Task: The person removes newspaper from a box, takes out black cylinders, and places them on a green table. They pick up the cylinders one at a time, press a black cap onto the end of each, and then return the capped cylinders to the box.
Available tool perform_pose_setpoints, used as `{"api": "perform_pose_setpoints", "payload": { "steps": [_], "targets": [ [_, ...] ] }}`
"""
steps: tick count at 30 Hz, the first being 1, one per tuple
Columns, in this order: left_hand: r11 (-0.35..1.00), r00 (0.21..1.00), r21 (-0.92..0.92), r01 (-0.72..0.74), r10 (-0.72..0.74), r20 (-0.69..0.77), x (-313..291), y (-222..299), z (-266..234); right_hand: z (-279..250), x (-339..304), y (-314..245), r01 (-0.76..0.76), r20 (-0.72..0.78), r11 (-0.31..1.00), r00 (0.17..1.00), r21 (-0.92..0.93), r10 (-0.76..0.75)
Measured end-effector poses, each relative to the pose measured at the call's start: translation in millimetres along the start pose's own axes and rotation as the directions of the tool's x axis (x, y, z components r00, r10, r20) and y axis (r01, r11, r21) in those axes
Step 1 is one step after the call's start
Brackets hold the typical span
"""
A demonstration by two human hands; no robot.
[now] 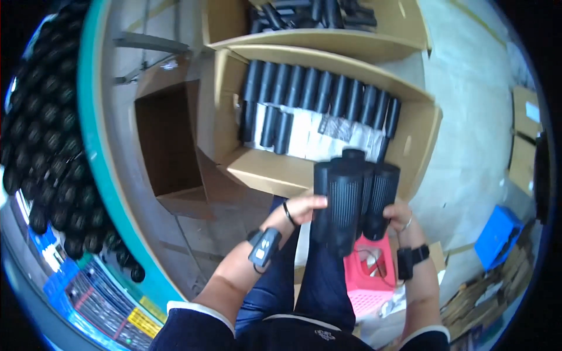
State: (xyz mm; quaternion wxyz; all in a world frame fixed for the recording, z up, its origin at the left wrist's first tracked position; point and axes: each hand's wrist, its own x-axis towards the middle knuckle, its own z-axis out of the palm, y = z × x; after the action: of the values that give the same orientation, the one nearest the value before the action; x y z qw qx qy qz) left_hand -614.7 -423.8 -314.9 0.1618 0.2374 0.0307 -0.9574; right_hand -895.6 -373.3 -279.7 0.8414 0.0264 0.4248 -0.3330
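Note:
My left hand [305, 208] and my right hand [398, 214] press a bundle of black ribbed cylinders [344, 202] between them, one hand on each side. The bundle is held upright above my legs, at the near right edge of an open cardboard box [275, 175]. Inside the box, a full row of similar black cylinders [309, 89] lies along the far wall. A few more cylinders [283, 133] form a partial second row at the left. Pale printed sheets show on the rest of the box's bottom. The bundle hides the box's near right part.
A second open box [316, 40] with loose black parts stands behind. To the left are an empty-looking carton [170, 140] and a green-edged table [93, 134] piled with black cylinders [50, 134]. A pink plastic stool or basket [369, 281] and a blue bin [497, 237] stand right.

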Motion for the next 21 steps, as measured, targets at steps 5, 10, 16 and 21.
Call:
{"api": "perform_pose_setpoints", "payload": {
  "steps": [5,10,16,21],
  "targets": [
    [0.986,0.988,-0.084,-0.145,0.148,0.036,-113.8,-39.2,83.0,95.4,-86.8,25.2,-0.089,0.018,0.99,0.996,-0.111,0.091],
    [0.939,0.958,-0.194,-0.285,0.286,-0.024,-226.9,-92.1,129.5,192.8,-133.4,52.2,-0.103,0.267,0.979,0.952,-0.174,0.147],
    [0.73,0.782,-0.295,-0.616,0.613,-0.114,-367.1,-167.7,172.6,306.2,-148.2,99.3,-0.311,0.307,0.833,0.824,-0.458,0.477],
    [0.478,0.526,-0.277,-0.834,0.839,-0.135,-451.0,-230.0,139.4,405.1,-124.3,175.7,-0.347,0.212,0.586,0.702,-0.732,0.68]
  ]
}}
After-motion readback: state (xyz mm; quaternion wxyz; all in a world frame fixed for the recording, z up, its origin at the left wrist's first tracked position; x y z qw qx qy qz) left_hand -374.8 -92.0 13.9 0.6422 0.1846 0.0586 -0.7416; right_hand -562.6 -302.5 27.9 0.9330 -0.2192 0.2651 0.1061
